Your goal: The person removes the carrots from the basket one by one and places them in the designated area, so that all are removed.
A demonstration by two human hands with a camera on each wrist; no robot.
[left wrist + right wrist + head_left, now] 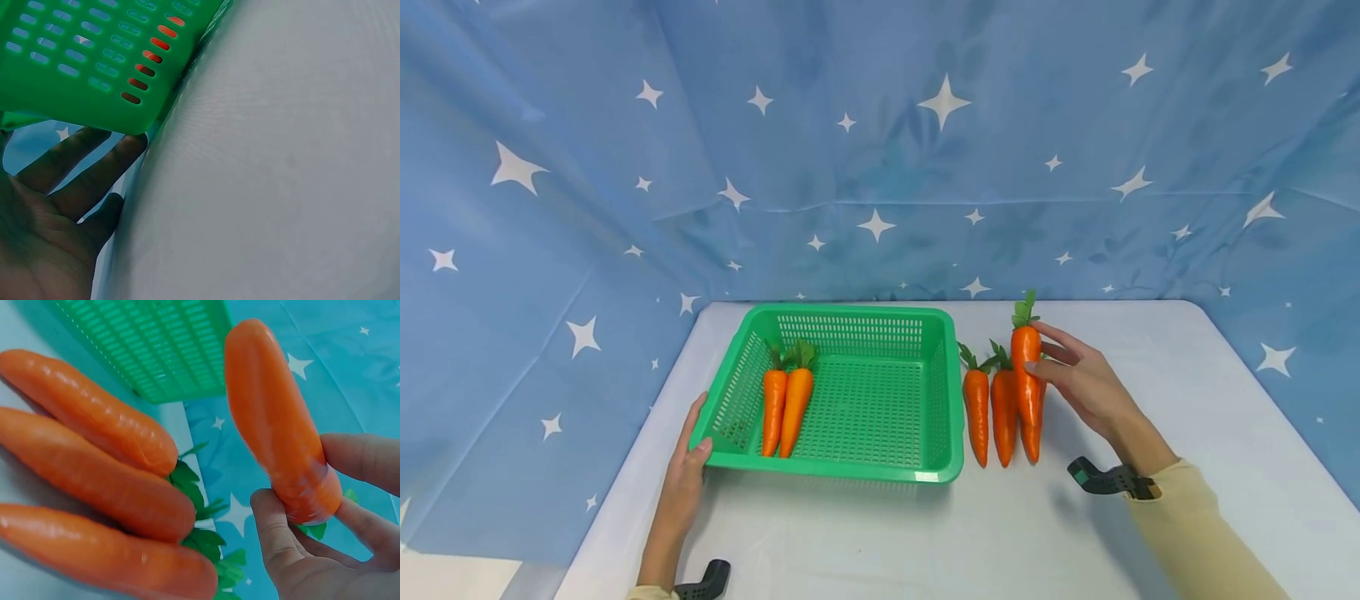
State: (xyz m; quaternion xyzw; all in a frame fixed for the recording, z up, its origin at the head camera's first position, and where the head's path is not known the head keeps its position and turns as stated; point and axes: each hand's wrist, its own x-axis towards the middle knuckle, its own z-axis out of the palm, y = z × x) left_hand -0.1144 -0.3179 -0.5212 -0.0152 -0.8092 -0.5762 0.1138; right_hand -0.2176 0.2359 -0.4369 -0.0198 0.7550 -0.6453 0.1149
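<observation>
My right hand (1093,387) pinches an orange carrot (1027,375) near its leafy top, between thumb and fingers. In the right wrist view the held carrot (275,419) is raised with its tip up toward the camera. Below it, three carrots lie side by side on the table, such as the middle carrot (94,475); the held one partly covers the rightmost in the head view. My left hand (683,475) holds the near left corner of a green plastic basket (820,468), thumb at the rim. Its other fingers (94,172) reach up the outside of the basket.
Two carrots, including the lighter orange carrot (796,412), lie along the basket's left side, leaves to the back. The white table (880,542) ends at a blue star-patterned cloth (880,150) behind and at the sides.
</observation>
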